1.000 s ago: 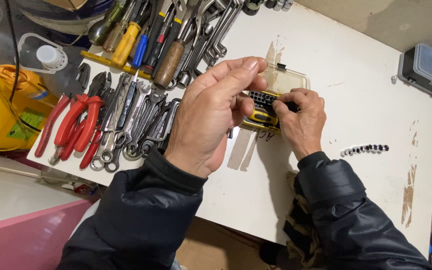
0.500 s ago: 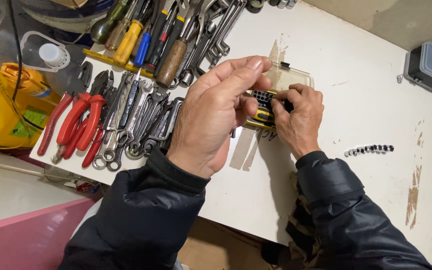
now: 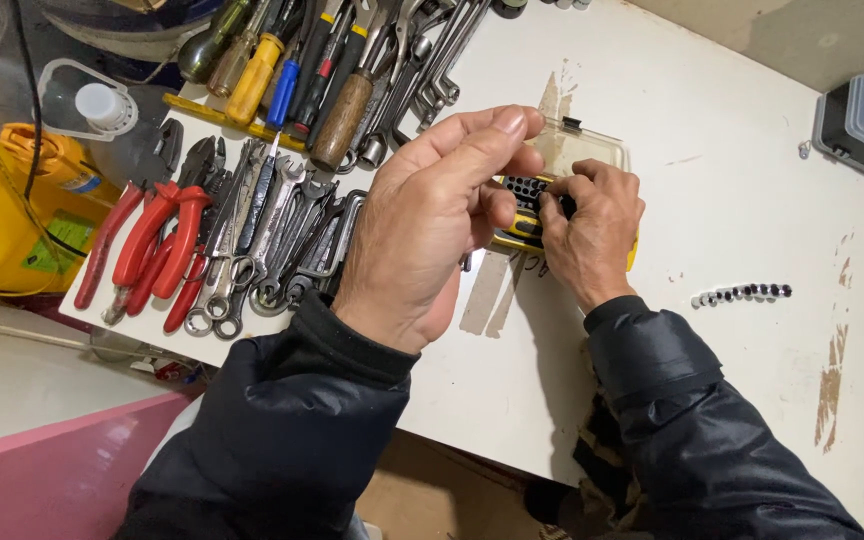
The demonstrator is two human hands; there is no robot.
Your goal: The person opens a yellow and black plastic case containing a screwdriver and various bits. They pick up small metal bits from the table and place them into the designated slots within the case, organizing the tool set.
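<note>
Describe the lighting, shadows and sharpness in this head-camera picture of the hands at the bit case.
Head view: even, soft light on the white table; no harsh glare, only a faint sheen on the wrenches. The left hand and right hand cast soft shadows toward the near table edge. Hands and the yellow bit case are sharp; the dark jacket sleeves lose detail.

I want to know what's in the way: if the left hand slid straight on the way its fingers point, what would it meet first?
The left hand points up and right. Its fingertips would most likely first meet the clear lid of the yellow bit case that the right hand works in, though depth is hard to judge.
</note>
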